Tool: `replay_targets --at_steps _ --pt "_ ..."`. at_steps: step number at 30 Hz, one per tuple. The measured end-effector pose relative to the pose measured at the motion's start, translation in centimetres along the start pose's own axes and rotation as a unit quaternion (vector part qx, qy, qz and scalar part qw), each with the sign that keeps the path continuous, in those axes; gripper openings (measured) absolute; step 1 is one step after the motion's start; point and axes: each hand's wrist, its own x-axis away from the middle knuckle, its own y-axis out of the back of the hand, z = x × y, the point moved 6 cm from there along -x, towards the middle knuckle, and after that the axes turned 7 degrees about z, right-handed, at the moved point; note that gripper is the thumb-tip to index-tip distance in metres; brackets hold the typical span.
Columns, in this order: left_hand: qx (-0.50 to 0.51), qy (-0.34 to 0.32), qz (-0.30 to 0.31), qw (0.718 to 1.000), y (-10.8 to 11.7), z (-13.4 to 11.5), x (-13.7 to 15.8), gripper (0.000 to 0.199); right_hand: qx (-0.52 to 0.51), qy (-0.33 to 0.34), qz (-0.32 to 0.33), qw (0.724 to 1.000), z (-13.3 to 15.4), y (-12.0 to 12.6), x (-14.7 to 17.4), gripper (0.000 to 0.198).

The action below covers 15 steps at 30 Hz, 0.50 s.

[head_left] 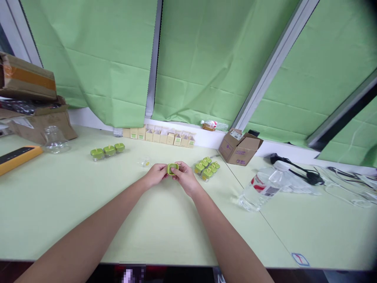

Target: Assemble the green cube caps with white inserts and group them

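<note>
Between my two hands is a small green square lid (173, 166), held over the middle of the table. My left hand (157, 175) pinches its left edge. My right hand (186, 178) grips the right side, with the thumb lying across its face. A small clear plastic cup (144, 161) with a yellow mark lies just beyond my left hand. To the right of my hands sits a cluster of small clear containers with green lids (207, 169). Several more green-lidded containers (109, 150) stand in a row at the left.
Small cream boxes (163, 136) line the wall, several with open tops. An open cardboard box (240, 148) and a large water bottle (262, 186) stand at the right, near cables (350, 184). At the left are a clear jar (55, 140), a yellow-orange device (22, 157) and stacked cartons (29, 80).
</note>
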Motion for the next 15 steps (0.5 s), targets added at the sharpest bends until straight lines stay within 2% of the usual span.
replay_targets --at_steps 11,15 --pt "0.003 0.006 -0.006 1.000 0.09 0.17 -0.11 0.041 0.002 -0.003 -0.001 1.000 -0.04 0.13 -0.01 0.040" --pt "0.066 0.014 -0.010 0.998 -0.03 -0.01 0.07 0.042 0.050 0.017 -0.026 0.998 0.25 0.46 -0.09 0.040"
